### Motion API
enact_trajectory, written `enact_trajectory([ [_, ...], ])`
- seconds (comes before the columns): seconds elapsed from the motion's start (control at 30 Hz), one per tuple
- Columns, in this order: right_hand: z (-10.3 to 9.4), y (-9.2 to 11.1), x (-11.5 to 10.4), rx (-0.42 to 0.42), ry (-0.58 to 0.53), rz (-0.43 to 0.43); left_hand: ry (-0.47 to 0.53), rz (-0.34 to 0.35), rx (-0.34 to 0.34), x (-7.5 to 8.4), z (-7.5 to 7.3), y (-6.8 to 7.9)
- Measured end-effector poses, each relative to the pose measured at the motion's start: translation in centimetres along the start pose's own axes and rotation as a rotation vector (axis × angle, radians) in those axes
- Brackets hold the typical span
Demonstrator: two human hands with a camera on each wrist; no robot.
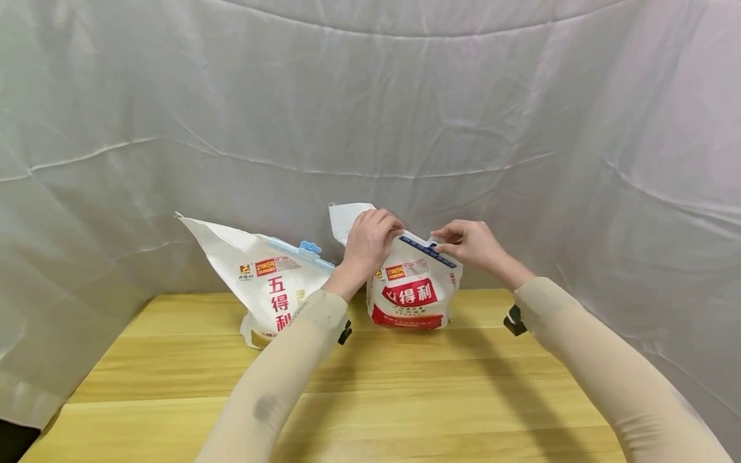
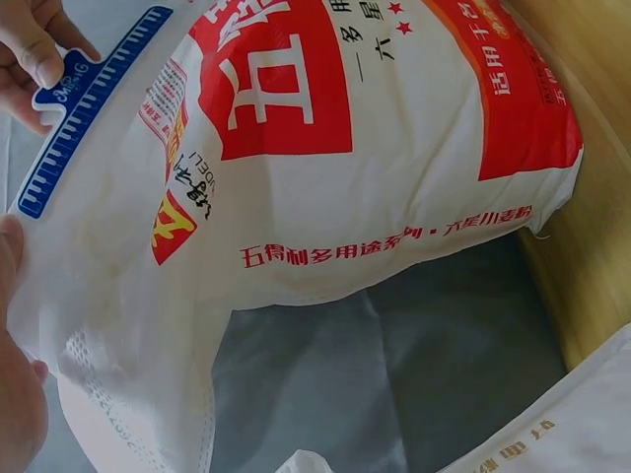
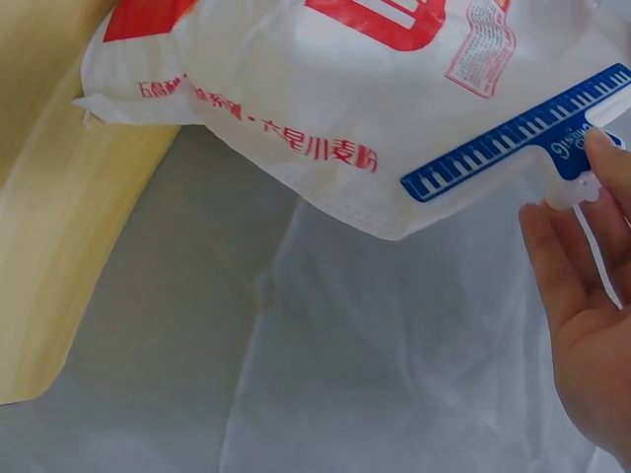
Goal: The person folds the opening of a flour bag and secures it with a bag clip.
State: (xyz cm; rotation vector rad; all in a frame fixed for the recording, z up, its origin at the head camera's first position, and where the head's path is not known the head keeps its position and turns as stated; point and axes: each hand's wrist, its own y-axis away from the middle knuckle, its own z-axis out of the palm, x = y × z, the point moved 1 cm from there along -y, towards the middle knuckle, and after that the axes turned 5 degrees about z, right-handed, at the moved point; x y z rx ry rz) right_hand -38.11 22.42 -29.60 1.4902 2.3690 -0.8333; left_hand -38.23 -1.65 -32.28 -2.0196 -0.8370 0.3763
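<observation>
Sleeved forearms reach in from the near edge of the wooden bench (image 1: 405, 386) toward a white flour bag (image 1: 412, 292) with red print, standing at the far side against the draped white sheet (image 1: 370, 96). Left hand (image 1: 368, 243) curls its fingers over the folded top of the bag, a grip closed on the loose upper flap; right hand (image 1: 470, 244) pinches the tab end of the blue sealing clip (image 1: 427, 249) that runs along the bag's mouth, thumb and fingers tight on it, as the right wrist view also shows. By the look of it, the bag is full and heavy low down, soft and slumping, its woven skin fairly grippy but crumpling where empty; the firm places to hold are the stiff clip bar and the gathered top, not the bulging belly. A second flour bag (image 1: 272, 289), already fitted with a light blue clip (image 1: 301, 249), leans just left, near but apart. The bench looks smooth and level, and the sheet closes in all sides.
</observation>
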Motion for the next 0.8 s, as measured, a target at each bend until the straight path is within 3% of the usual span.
enact_trajectory([
  [0.17,0.3,0.3,0.0,0.026,-0.031,0.025,0.021,0.013,0.01,-0.2,0.0,-0.1],
  [0.33,0.8,0.8,0.1,0.052,-0.078,0.051,-0.026,0.036,0.008,-0.4,-0.1,0.2],
  [0.63,2.0,1.7,0.8,0.155,-0.059,-0.012,-0.152,0.01,-0.111,-0.5,-0.9,0.8],
  [0.8,2.7,2.5,0.9,0.214,-0.021,-0.041,-0.152,-0.031,-0.141,-0.5,-1.1,1.6],
])
